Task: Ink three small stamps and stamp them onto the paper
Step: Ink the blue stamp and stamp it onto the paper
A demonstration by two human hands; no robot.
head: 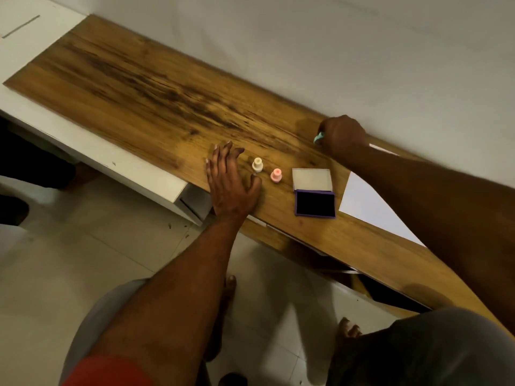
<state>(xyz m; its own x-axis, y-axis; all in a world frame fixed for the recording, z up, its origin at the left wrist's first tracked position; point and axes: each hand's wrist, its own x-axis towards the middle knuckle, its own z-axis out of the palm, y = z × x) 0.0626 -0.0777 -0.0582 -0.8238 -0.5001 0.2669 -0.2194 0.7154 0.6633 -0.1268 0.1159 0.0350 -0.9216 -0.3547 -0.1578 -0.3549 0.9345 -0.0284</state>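
On the wooden tabletop (pixel 145 101) a cream stamp (pixel 257 164) and a pink stamp (pixel 276 175) stand upright side by side. Right of them lies an open purple ink pad (pixel 315 203) with its dark pad facing up and its pale lid (pixel 312 179) folded back. A white sheet of paper (pixel 365 204) lies to the right, partly under my right forearm. My left hand (pixel 231 185) rests flat on the table with fingers spread, just left of the cream stamp. My right hand (pixel 344 135) is near the wall, closed around a teal stamp (pixel 318 138).
The table runs along a white wall (pixel 362 51). A white cabinet surface (pixel 30 32) adjoins it at the left. Below are a tiled floor (pixel 97 246), my bare feet (pixel 348 330) and grey-clad knees.
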